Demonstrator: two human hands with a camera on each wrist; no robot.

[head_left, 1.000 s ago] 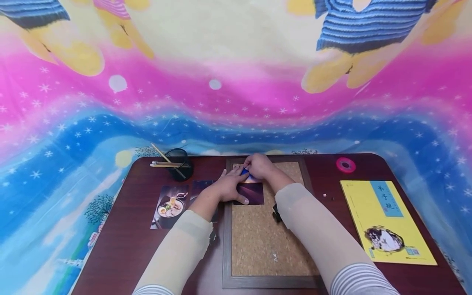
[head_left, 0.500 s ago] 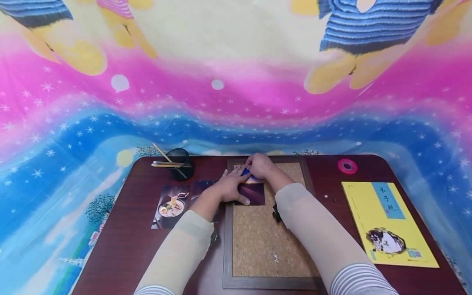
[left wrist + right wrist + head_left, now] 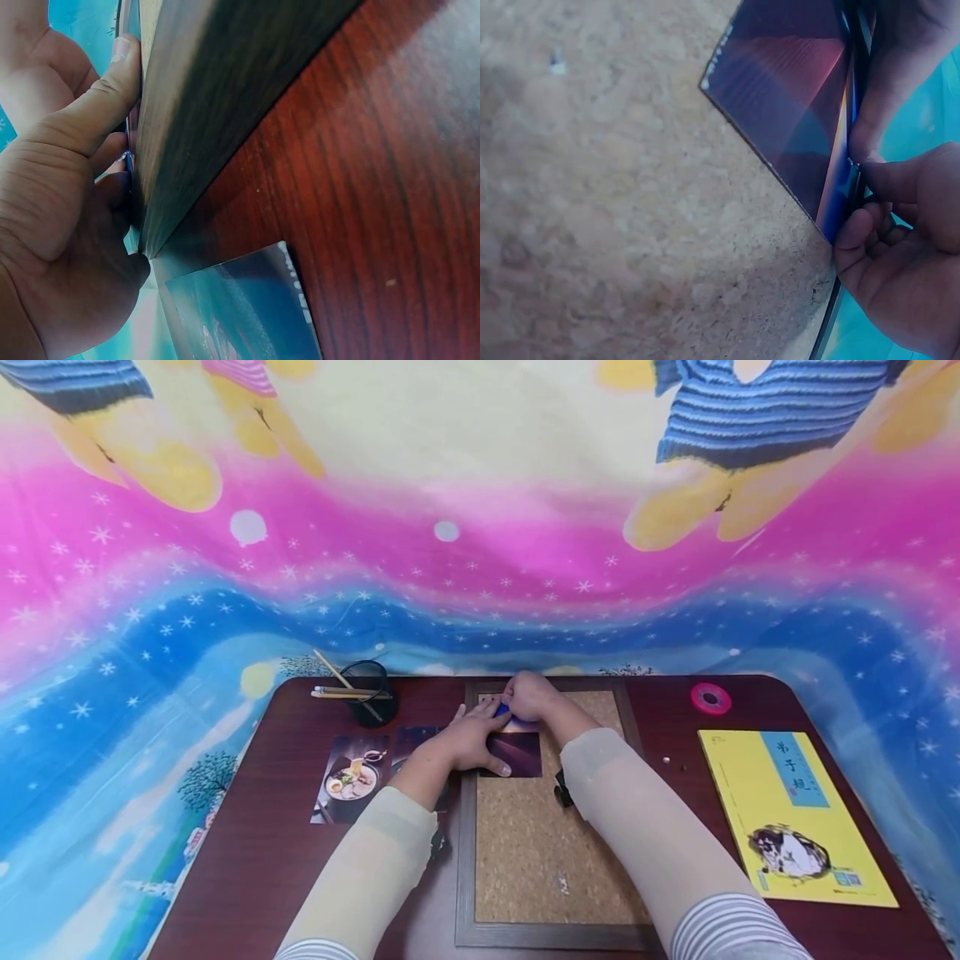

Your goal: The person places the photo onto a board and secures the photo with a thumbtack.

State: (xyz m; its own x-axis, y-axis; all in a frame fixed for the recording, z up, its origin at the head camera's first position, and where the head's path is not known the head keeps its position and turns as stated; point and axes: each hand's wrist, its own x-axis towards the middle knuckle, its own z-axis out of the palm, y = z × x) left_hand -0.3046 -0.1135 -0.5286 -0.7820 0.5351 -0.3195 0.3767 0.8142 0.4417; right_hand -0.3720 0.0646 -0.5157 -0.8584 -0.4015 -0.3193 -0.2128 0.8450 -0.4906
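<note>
My left hand [image 3: 468, 742] lies with fingers spread over a dark purple and blue photo [image 3: 521, 757], pressing it against the upper left of a framed cork board [image 3: 517, 852]. In the left wrist view its thumb lies along the board's edge. My right hand [image 3: 531, 697] bends over the photo's upper part, fingers curled and thumb against the index finger. In the right wrist view these fingertips pinch a tiny shiny thing, apparently a push pin [image 3: 854, 162], mostly hidden, right at the photo's surface. The photo's lower right corner [image 3: 705, 86] shows uncovered on the cork.
Left of the board lie a ramen photo [image 3: 351, 781] and a dark photo [image 3: 408, 739], partly behind the left arm. A pencil cup [image 3: 372, 710] stands behind them. At right are a pink round container [image 3: 710, 698], a yellow book [image 3: 795, 818] and small bits [image 3: 666, 760].
Both hands keep their places on the photo, with the right fingertips at the same spot. The whole scene shifts slightly rightward in the head view.
</note>
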